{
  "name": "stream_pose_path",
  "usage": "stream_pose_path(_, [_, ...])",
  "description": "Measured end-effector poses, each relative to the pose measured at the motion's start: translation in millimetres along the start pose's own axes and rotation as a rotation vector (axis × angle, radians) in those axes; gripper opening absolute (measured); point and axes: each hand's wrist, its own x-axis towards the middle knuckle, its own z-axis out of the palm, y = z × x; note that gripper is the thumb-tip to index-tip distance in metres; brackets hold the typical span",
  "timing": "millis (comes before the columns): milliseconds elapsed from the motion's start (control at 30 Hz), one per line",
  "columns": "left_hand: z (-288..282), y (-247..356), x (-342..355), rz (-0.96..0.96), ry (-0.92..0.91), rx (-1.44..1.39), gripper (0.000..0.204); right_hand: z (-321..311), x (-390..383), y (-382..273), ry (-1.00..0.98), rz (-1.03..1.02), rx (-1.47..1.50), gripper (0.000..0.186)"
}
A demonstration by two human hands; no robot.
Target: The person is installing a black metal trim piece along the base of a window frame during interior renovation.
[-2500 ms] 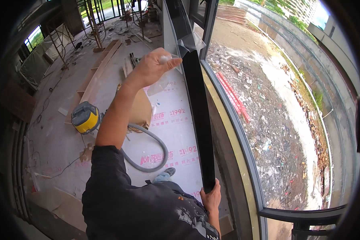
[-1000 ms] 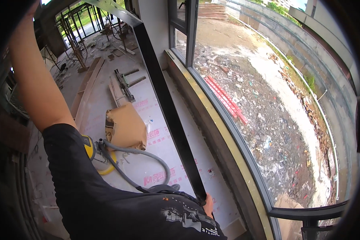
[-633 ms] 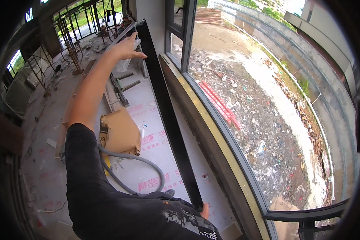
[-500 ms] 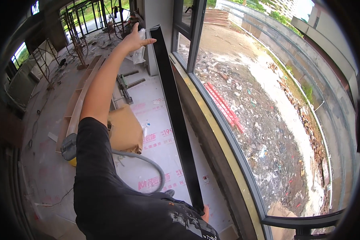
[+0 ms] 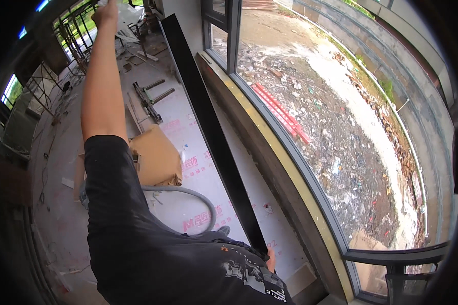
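A long, flat black strip slants from the top middle down to my body, its edge paler along the left side. My right hand holds its lower end; only some fingers show past the strip's edge. My left arm reaches far up and left. At the top rim my left hand is closed on crumpled clear plastic film, which trails to its right. The film is apart from the upper end of the strip, and that end has no hand on it.
A window frame and yellowish sill run along my right, with rubble outside. On the printed floor covering lie a brown cardboard package, a grey hose and dark metal brackets. Scaffold-like metal frames stand far left.
My left hand has moved up and left, away from the strip's upper end, taking the plastic film along. The strip's upper end has shifted left in view. My right hand still holds the lower end.
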Motion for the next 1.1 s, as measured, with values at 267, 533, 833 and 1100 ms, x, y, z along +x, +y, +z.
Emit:
stream_pose_path(267, [-85.3,-214.6,-180.6,-0.257,-1.054,-0.193,0.024,-27.8,58.2,-19.2,0.134,-0.043,-0.374,0.069])
stream_pose_path(533, [-104.2,-291.2,-535.9,-0.888,-1.376,-0.155,0.052,-11.3,132.5,-124.2,-0.123,-0.143,-0.317,0.068])
stream_pose_path(833, [-117.9,-291.3,-451.0,-0.752,-1.242,-0.356,0.031,-10.8,40.4,65.7,-0.608,0.168,-0.225,0.031])
stream_pose_path(1100, [-110.3,-367.4,-398.4,-0.517,-1.23,0.201,0.041,-20.2,32.7,28.2,-0.209,0.135,-0.212,0.014])
